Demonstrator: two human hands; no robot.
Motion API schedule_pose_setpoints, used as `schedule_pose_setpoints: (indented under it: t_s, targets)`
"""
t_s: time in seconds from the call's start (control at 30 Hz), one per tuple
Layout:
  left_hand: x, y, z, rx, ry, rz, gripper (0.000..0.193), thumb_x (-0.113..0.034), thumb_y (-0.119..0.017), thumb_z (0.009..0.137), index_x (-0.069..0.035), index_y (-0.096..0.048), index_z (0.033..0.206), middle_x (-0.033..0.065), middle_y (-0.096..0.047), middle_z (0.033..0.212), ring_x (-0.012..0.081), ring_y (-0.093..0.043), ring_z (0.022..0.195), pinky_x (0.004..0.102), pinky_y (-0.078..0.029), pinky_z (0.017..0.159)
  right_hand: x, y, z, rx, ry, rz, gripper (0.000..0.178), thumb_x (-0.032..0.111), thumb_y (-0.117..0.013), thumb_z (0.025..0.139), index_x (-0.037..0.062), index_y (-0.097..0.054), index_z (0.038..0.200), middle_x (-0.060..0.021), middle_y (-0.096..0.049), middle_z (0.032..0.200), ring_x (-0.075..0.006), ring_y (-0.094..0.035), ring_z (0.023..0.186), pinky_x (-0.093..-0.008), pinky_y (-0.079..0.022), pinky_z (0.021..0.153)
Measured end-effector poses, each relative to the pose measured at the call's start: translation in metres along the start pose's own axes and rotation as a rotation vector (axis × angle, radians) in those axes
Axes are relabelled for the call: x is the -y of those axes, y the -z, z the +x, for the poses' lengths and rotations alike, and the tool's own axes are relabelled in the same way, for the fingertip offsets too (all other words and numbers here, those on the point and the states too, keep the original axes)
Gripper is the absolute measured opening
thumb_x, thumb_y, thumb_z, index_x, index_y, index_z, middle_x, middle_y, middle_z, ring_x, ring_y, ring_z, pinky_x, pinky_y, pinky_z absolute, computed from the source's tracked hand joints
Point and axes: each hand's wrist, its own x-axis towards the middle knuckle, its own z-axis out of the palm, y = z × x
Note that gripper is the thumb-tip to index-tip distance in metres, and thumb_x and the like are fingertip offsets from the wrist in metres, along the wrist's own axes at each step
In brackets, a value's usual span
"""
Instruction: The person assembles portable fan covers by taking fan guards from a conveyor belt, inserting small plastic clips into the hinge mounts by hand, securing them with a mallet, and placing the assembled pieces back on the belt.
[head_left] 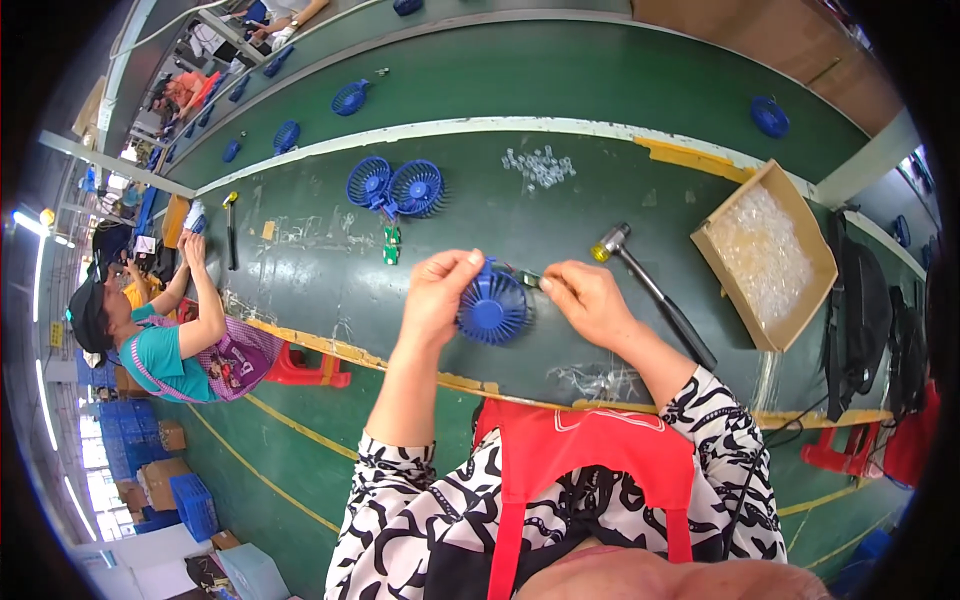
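My left hand point(438, 298) is closed on the rim of a round blue fan point(493, 312), which faces up just over the green table. The fingers of my right hand point(592, 306) pinch a small green circuit board point(528, 279) at the fan's upper right edge. Whether the board touches the fan I cannot tell. Farther off to the left lie two more blue fans, one point(369, 182) beside the other point(416, 188), with green circuit boards point(391, 246) just below them. To the right of my right hand lies a mallet point(655, 292) with a yellow tip and black handle.
Small clear plastic pieces point(540, 168) lie in a pile ahead. A cardboard box point(722, 262) of clear pieces stands at right, beside a black bag point(860, 310). Another hammer point(231, 232) lies far left near a seated co-worker point(170, 350). Blue fans point(350, 98) sit on the belt beyond.
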Motion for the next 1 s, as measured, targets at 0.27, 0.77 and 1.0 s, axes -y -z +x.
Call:
schedule_pose_setpoints:
  t_s: [0.27,0.77,1.0]
  targets:
    - [-0.074,0.001,0.123,-0.27,-0.845,1.084,0.018,-0.017,-0.072,0.082,0.001,-0.07,0.087,0.0149,-0.069,0.083,0.03,-0.067,0.072,0.037,-0.052,0.068,0.001,0.002,-0.003,0.109,0.067,-0.045,0.007,0.004,-0.064,0.085,0.0001,-0.063,0.091,-0.0164,-0.062,0.078,-0.0364,-0.062,0.069,-0.0422,-0.048,0.059]
    - [-0.071,0.114,0.316,-0.497,-0.397,1.337,0.061,-0.022,-0.069,0.077,0.007,-0.052,0.128,0.027,-0.057,0.126,0.0391,-0.055,0.119,0.0426,-0.043,0.103,-0.002,0.01,0.001,0.166,0.049,-0.023,0.011,0.004,-0.065,0.083,-0.0008,-0.063,0.093,-0.0135,-0.06,0.077,-0.0325,-0.062,0.066,-0.0398,-0.05,0.058]
    - [-0.065,0.122,0.358,-0.513,-0.262,1.084,0.069,-0.014,-0.062,0.075,0.004,-0.041,0.139,0.0249,-0.053,0.133,0.0381,-0.049,0.126,0.0385,-0.038,0.107,-0.008,0.011,0.003,0.151,0.03,0.073,0.012,0.001,-0.065,0.083,-0.0033,-0.062,0.094,-0.013,-0.058,0.073,-0.0301,-0.06,0.063,-0.0388,-0.049,0.056]
